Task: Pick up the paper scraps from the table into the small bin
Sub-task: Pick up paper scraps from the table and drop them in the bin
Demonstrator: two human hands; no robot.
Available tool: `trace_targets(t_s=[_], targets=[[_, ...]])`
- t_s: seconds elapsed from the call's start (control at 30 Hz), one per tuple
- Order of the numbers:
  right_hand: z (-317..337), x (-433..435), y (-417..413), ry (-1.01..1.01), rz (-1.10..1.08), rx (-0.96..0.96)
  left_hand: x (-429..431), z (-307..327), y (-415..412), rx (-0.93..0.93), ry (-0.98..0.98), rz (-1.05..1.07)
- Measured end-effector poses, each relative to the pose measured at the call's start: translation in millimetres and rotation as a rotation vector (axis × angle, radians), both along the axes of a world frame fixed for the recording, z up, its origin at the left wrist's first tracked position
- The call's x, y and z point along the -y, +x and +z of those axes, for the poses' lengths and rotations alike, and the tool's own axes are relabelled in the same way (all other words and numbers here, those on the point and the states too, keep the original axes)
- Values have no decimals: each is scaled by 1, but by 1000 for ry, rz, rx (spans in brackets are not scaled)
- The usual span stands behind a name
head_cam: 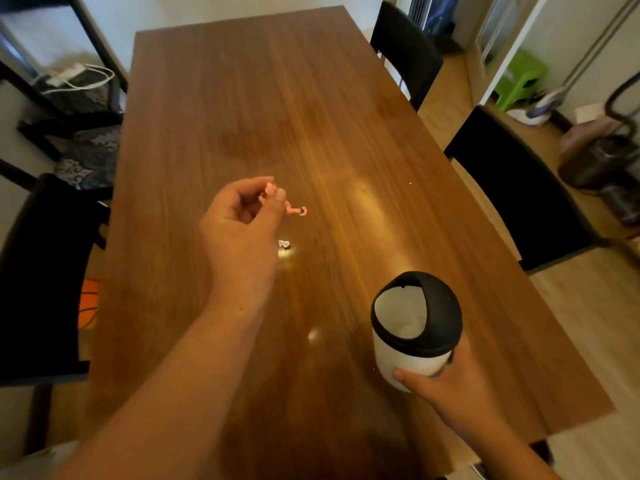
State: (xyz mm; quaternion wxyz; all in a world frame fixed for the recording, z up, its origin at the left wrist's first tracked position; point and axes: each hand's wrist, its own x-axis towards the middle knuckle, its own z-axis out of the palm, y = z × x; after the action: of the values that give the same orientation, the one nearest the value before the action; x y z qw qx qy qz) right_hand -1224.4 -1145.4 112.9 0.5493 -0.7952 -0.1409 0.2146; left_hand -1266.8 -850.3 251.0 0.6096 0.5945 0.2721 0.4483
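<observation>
Long wooden desk point(277, 98), grain running away from the camera, far end near the wall.

Left hand point(242, 220) raised over the middle of the desk, fingers point(266, 183) pinched together on a pink paper scrap point(294, 210). The scrap is a twisted strip; one end sits in the pinch, the rest curls out to the right of the fingertips. Cannot tell whether its free end touches the wood or hangs just above it.

White paper scrap point(284, 243) lies on the desk just right of the left wrist, below the pink one, beside a bright glare spot. A tiny white speck point(410, 183) lies farther right, well apart from both; too small to tell what it is.

Right hand point(446, 379) grips the small bin point(412, 334) round its lower white body, fingers wrapped and thumb across the front. Bin has a black domed lid with an opening that faces left, toward the left hand; white interior shows, with something pale at the bottom. It sits near the desk's right edge, and whether its base rests on the wood is hidden.

Open wood between the scraps and bin, and across the whole far half.

Edges: black chairs point(519, 188) close along the right edge, one black chair point(41, 271) at the left. An orange ball point(89, 303) shows on the floor under the left edge.
</observation>
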Motion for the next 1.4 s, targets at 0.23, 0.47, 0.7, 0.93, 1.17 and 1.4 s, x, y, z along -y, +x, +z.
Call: trace_targets(t_s=[0.23,0.47,0.7,0.93,1.17,1.4], targets=[[13,-9,-7,28,-18,32,76,-32,-4,-721,377,-819],[10,-6,-2,3,-14,6,61,-78,-12,-679,282,-691],[-8,-7,13,-19,-41,-69,-25,-142,35,-1004,437,-401],[-18,-13,40,-40,-51,-77,-76,-187,67,-1292,529,-339],[-26,-14,56,-9,-27,-36,-75,-209,72,-1302,555,-294],[-27,-19,51,0,-33,-50,-66,-210,43,-1274,549,-332]])
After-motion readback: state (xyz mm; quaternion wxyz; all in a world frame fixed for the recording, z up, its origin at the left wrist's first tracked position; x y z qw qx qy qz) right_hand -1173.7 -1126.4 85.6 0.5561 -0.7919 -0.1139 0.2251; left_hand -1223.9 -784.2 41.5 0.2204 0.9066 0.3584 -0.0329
